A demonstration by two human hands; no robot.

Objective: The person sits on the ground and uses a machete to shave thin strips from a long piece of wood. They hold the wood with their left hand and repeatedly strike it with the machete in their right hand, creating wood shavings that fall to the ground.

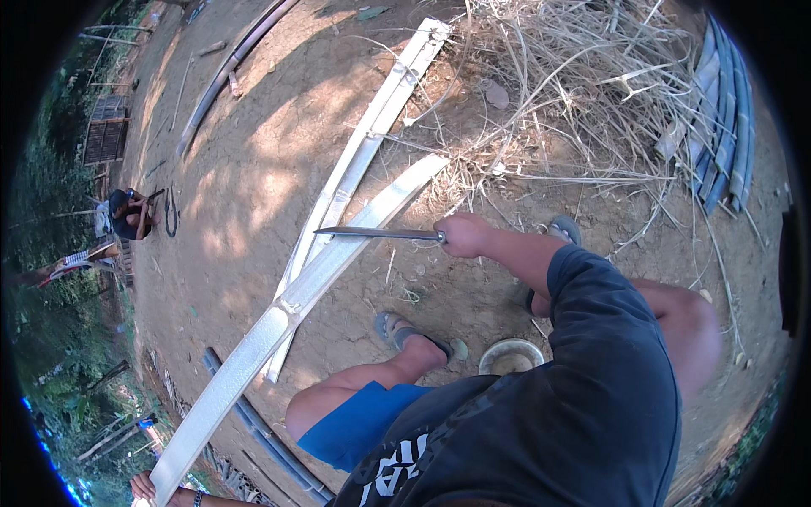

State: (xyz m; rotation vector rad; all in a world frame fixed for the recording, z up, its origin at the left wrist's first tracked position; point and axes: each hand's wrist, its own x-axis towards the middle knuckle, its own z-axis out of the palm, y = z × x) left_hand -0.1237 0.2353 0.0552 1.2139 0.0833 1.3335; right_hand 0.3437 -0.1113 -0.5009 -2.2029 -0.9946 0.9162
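Observation:
My right hand [465,235] is closed around the handle of a long machete [384,233]. Its blade points left and lies across the pale inner face of a split bamboo strip [226,373]. At the lower left, my left hand [145,487] grips the near end of that strip. The strip slants up to the right, with a node near its middle, and its far end reaches the shavings. Beneath it, more split bamboo pieces [376,127] lie on the ground, crossing it.
A heap of bamboo shavings [574,93] spreads at the far right, beside a bundle of bluish poles [725,118]. Other poles [269,439] lie at lower left. A metal bowl [487,358] sits by my sandalled foot [410,334]. Another person [128,216] crouches at the left.

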